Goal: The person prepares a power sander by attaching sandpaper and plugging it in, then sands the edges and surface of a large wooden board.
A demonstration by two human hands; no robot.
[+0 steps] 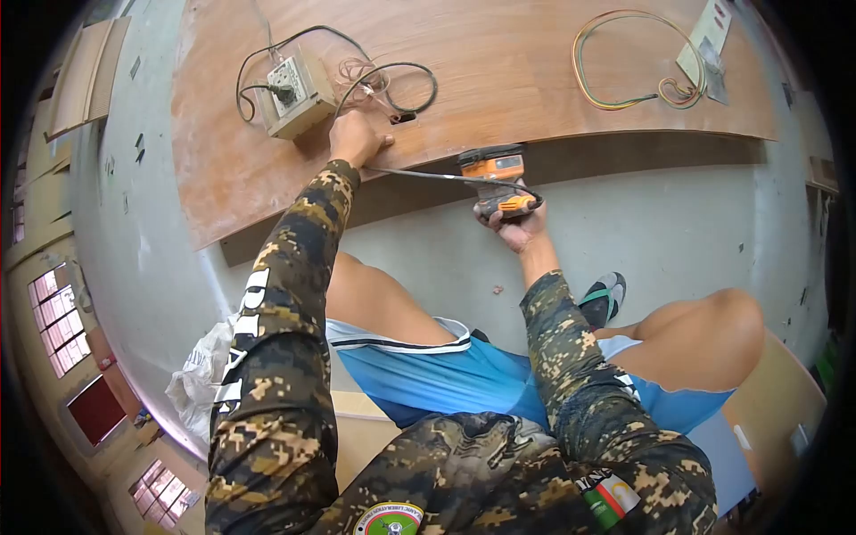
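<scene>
While the left hand presses flat and unclenched on the plywood board, right hand clasps the orange drill between both hands: seemingly heavy, rigid, best held by its grip.

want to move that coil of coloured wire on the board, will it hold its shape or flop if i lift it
The wire coil would probably flop and sag: it lies in a loose loop of thin strands on the plywood board. It is likely light, being so thin. Its twisted end lies by a white card, so it might drag that along; whether they touch is unclear.
</scene>
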